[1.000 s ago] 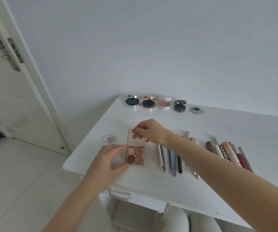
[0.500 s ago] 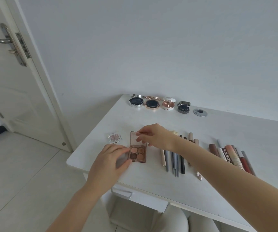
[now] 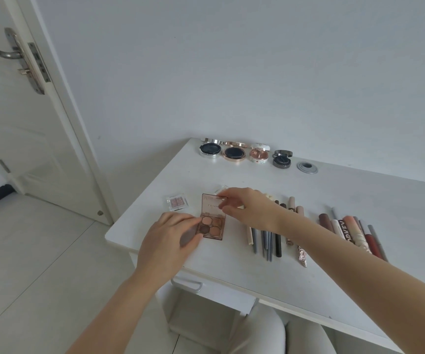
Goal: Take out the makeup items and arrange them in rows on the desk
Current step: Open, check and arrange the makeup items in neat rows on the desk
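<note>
Your left hand (image 3: pixel 166 241) pinches the open eyeshadow palette (image 3: pixel 211 222) by its near-left corner, flat on the desk (image 3: pixel 334 198); your right hand (image 3: pixel 249 209) seems to pinch its lid's far edge, pencils (image 3: pixel 265 241) just beside.

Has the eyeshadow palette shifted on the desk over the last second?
No. The eyeshadow palette lies open at the same gap from the small clear eyeshadow case to its left. Only the camera view has changed.
</note>
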